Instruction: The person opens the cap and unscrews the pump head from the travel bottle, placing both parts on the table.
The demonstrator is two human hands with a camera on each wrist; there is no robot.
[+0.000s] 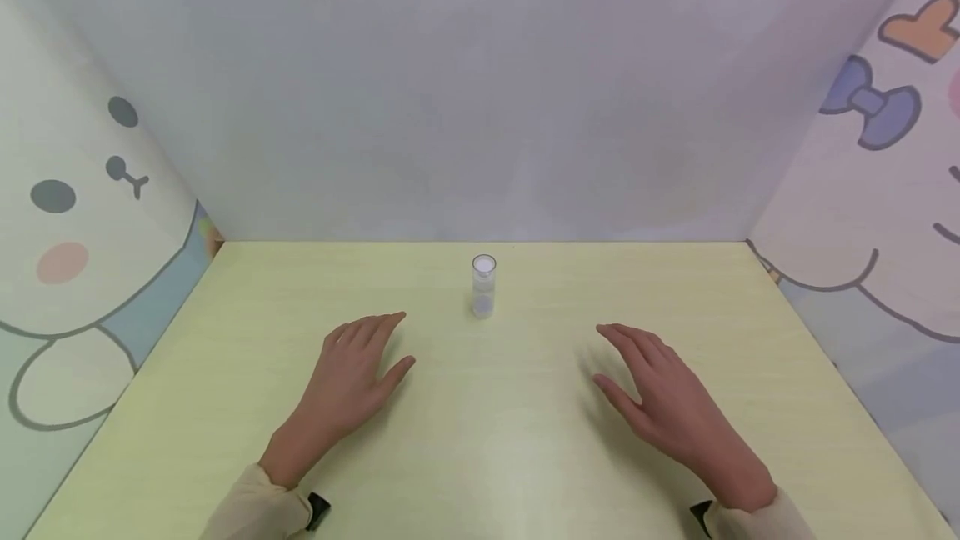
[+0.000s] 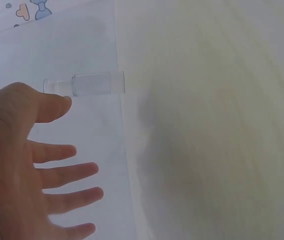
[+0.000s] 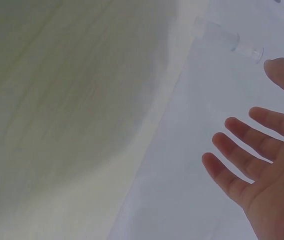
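Observation:
A small clear cylindrical container [image 1: 483, 290] stands upright near the back middle of the pale yellow table [image 1: 487, 423]. My left hand [image 1: 347, 382] is to its left and nearer to me, fingers extended and thumb apart, holding nothing. On the other side my right hand [image 1: 663, 402] hovers over the table with its fingers spread and nothing in them; its shadow falls beside it. In the left wrist view the see-through container [image 2: 92, 84] shows just past the thumb tip. The right wrist view has the container [image 3: 229, 40] beyond the thumb, apart from it.
A plain pale wall [image 1: 480, 90] rises along the table's back edge. Side panels with cartoon animal drawings stand at the left [image 1: 67, 215] and at the right [image 1: 862, 207]. Light sleeves and dark wrist straps show at both wrists.

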